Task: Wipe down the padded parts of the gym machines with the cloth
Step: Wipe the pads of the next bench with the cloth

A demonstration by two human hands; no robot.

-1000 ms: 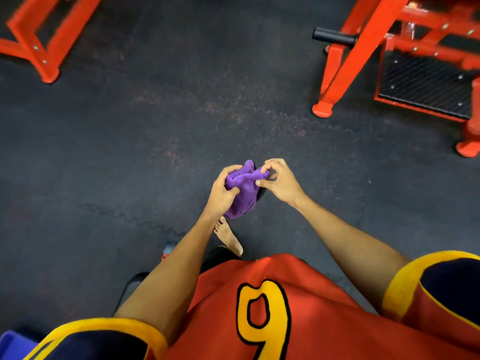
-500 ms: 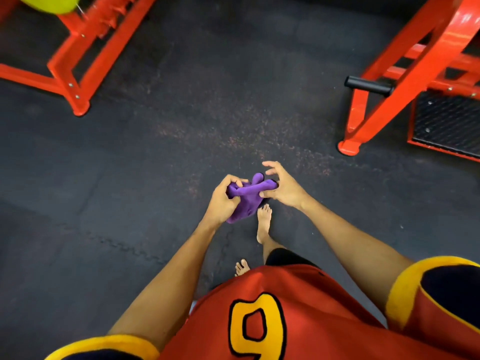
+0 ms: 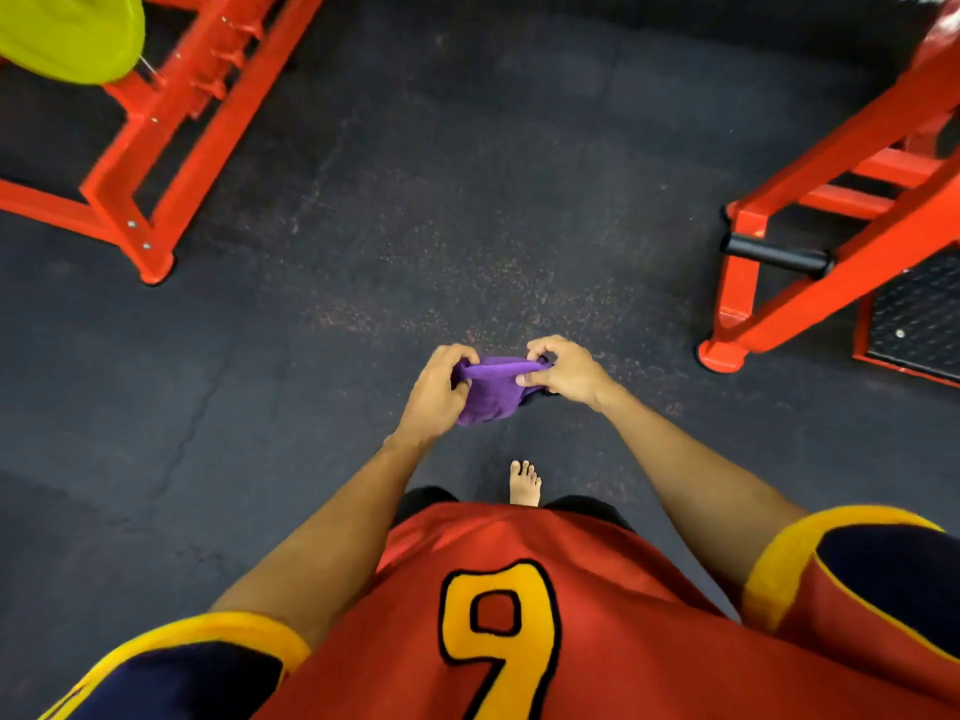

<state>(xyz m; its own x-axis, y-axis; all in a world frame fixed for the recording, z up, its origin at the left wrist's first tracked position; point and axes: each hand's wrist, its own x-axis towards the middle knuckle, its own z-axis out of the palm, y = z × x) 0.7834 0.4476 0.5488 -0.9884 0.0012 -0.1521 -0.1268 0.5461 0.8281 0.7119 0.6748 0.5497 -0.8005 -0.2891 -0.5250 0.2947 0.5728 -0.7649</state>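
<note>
Biggest thing on my feed was the dark rubber floor (image 3: 467,200), speckled w/ reddish flecks around the middle. Next biggest was the person's red jersey (image 3: 597,662) w/ a big yellow 9, filling the bottom of the view. Up top were two red machine frames. The left frame (image 3: 130,200) had a yellow weight plate (image 3: 67,33) in the top left corner. The right frame (image 3: 831,200) had a black textured footplate (image 3: 914,314) by the right edge and a short black bar (image 3: 774,257) sticking out toward the middle. Couldn't tell if that bar was padded or just a grip tbh. Both arms reached fwd over the open floor btw the frames. The left hand (image 3: 434,394) gripped one end of the cloth (image 3: 491,392), fingers curled round it. The right hand (image 3: 566,374) pinched the other end btw thumb and curled fingers. The cloth was purple, its top edge pulled taut btw the two hands and the rest sagging in a bunch underneath. It was held up in the air, well apart from both frames. Smallest bit: one bare foot (image 3: 525,483) on the floor just below the hands, toes pointing fwd.
</note>
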